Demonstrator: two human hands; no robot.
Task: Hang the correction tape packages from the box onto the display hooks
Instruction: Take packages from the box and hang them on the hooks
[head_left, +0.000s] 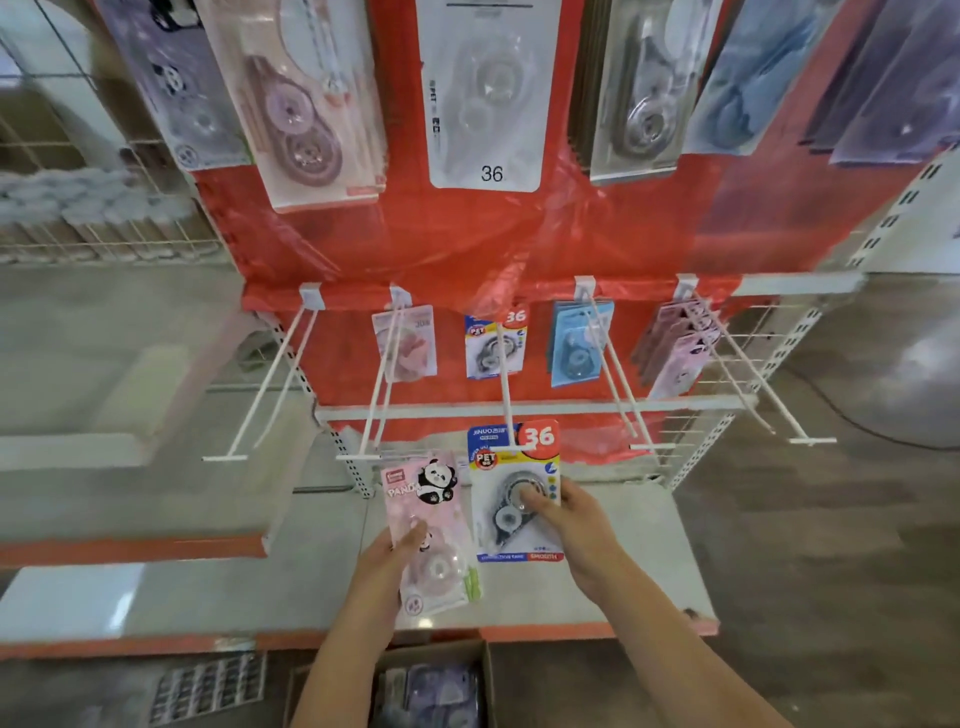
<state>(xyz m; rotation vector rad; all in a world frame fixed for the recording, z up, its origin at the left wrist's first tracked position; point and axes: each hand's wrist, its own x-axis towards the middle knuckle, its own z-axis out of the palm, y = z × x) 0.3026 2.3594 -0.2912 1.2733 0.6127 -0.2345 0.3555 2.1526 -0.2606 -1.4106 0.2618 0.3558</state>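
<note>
Blue package (514, 491) in right hand (569, 512), pink package (428, 530) in left hand (387, 558)

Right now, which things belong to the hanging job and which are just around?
Job: left hand holding pink panda package; right hand holding blue package; display hooks; box.
Around: wire basket; white shelf.

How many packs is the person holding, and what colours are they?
Pink panda pack, in the left hand: 1
Blue and yellow 36 pack, in the right hand: 1
Total: 2
</note>
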